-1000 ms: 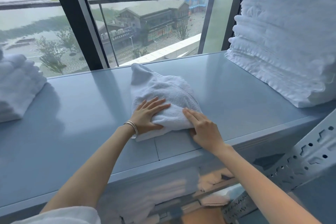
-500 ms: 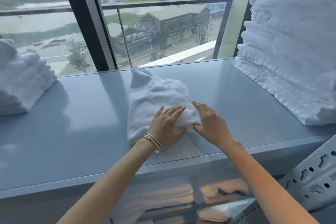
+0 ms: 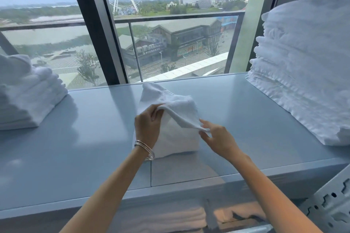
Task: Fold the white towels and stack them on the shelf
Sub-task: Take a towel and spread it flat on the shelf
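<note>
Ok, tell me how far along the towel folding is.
Done: a folded stack sits at the shelf's left end, and a taller pile at the right. In hand: the left hand and right hand pinch a raised edge of the middle towel, partly folded. Left: finish this fold and put it on a stack. Whether more towels wait cannot be seen.

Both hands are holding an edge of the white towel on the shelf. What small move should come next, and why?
Probably lift that edge and carry it away from the body, over the rest of the towel. The left hand and right hand each pinch the near edge, raised off the shelf, and the towel is bunched, not yet as flat as the folded stack on the left.
</note>
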Motion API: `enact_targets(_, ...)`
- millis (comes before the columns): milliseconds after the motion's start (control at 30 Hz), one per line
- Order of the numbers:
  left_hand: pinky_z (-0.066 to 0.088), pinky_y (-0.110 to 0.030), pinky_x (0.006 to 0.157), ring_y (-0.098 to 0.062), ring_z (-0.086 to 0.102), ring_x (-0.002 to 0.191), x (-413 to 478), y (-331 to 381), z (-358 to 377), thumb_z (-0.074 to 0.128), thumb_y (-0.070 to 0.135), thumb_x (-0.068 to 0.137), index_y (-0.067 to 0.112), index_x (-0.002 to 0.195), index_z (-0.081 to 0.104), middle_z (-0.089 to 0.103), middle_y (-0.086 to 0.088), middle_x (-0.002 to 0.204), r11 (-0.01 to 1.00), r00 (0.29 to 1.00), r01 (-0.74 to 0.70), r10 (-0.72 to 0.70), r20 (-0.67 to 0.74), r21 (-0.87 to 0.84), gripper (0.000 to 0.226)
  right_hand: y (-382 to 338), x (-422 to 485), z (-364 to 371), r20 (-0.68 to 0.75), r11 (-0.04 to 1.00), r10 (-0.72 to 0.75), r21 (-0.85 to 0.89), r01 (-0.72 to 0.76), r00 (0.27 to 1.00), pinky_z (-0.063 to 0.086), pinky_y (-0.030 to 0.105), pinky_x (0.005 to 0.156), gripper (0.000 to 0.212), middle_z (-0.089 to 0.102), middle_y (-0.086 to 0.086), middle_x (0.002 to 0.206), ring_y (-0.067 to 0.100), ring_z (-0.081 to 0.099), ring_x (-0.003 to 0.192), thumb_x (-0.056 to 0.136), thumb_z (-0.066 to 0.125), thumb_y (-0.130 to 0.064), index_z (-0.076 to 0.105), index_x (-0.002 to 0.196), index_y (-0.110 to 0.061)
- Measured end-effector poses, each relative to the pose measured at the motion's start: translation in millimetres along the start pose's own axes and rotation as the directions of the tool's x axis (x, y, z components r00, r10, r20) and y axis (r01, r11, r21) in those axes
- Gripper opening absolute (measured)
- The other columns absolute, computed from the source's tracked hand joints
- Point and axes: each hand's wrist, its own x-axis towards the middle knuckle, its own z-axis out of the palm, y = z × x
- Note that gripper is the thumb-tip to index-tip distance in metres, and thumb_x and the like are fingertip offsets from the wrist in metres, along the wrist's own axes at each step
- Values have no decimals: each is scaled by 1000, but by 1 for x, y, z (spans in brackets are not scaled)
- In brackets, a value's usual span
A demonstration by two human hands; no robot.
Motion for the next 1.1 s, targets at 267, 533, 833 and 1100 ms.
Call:
enact_targets(267,37,-14,57,-10,52,59,20,-33,-75,55,27,86,17,97,72,65,1,69,995,993,51,-41,-111,90,23,-66,24,20,-42,985,-147,88,150,988,44,34,92,39,60,1,127,23,53,118,94,49,-19,51,132,-26)
enact_targets(533,38,-14,67,-14,62,72,4,-97,-165,62,-3,79,12,96,73,72,-6,80,951,960,251,-219,-177,183,26,-152,45,89,222,926,-371,158,343,902,34,26,102,47,48,4,139,21,43,128,95,44,-8,38,141,-18)
enact_targets(833,48,-29,70,-21,69,86,-39,-182,-254,63,8,82,24,88,75,74,-5,81,818,885,463,-450,-122,340,21,-220,35,203,513,861,-346,-160,483,786,19,38,112,49,26,12,148,38,29,133,97,38,-26,28,144,-33)
enact_targets(1100,47,-25,82,-15,66,96,-17,-177,-239,61,2,80,22,93,74,70,7,107,944,975,96,-153,163,315,28,-221,9,204,364,930,-349,244,274,864,28,21,108,67,46,4,137,20,41,130,75,59,-9,37,139,-11)
